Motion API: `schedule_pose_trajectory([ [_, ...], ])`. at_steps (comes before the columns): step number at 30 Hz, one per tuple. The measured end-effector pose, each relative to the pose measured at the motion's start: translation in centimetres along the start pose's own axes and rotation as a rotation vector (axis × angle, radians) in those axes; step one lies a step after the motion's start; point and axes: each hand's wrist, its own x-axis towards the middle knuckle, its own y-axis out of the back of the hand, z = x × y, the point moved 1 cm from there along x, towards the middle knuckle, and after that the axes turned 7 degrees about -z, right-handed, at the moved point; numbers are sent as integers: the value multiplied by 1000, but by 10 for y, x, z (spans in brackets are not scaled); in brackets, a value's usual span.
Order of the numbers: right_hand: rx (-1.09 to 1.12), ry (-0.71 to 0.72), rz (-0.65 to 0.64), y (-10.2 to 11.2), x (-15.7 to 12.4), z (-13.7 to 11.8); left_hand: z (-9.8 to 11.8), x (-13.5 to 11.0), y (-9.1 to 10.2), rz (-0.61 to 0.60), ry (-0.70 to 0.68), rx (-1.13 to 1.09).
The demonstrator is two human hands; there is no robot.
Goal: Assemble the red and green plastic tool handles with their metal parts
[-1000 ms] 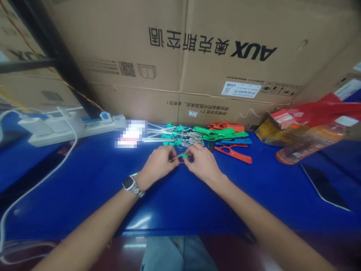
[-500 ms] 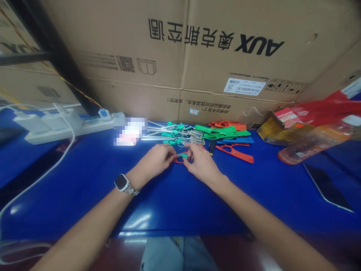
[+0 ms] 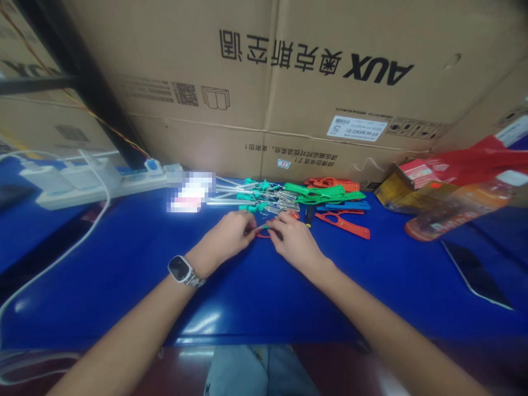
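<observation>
My left hand (image 3: 237, 236), with a watch (image 3: 180, 268) on its wrist, pinches the thin end of a small green part (image 3: 264, 226). From the other side, the fingers of my right hand (image 3: 296, 237) are closed on the same part, hiding most of it. Just under the fingertips lies a red plastic piece (image 3: 261, 234), its loop showing between the hands. Beyond them is a pile of thin metal tubes with green plastic ends (image 3: 256, 198) and small metal parts (image 3: 284, 201). Green plastic shells (image 3: 315, 192), like long lighter casings, lie to the right of that pile.
Orange-red shells (image 3: 344, 224) and a blue shell (image 3: 355, 205) lie farther right. A drink bottle (image 3: 457, 208) leans beside a phone (image 3: 478, 275). A white power strip (image 3: 99, 190) and a blurred-out bright item (image 3: 192, 191) are at left. A large cardboard box (image 3: 198, 132) stands behind.
My right fingers have shifted slightly over the green part, so less of it shows. Both hands otherwise stay in the same place.
</observation>
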Motion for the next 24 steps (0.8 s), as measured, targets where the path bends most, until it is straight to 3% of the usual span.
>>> schedule_pose_trajectory([
  [7, -33, -17, -28, 2, 0, -4, 0, -3, 9, -74, 16, 89],
  [14, -84, -5, -45, 2, -2, -7, 1, -4, 16, -12, -26, 110],
  [24, -72, -53, -55, 2, 2, -8, 1, -1, -4, 65, 28, -12],
])
